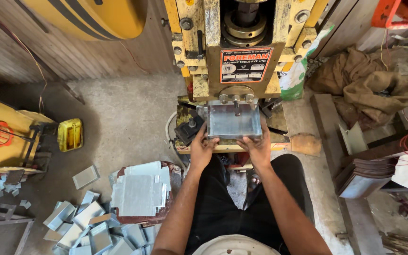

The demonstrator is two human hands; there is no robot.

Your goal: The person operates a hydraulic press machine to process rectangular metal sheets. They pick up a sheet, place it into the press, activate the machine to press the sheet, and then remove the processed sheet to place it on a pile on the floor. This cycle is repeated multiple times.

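Both your hands, left [202, 150] and right [259, 147], clamp the near corners of the metal sheet [233, 121] just beyond your fingertips, under the press [242, 56]. If it drops now, your fingers could be crushed; sharp edges may cut.

Dusty concrete floor [128, 113], corrugated metal wall [5, 47], crumpled brown sacking [369, 80] at right, daylight.

I see the folded sheet-metal tray [233, 120] lying on the bed of the yellow steel press [234, 52], between my left hand [202, 147] and right hand [258, 146]. Left of my knees, flat grey metal blanks [139, 193] lie stacked above scattered folded pieces [86, 226].
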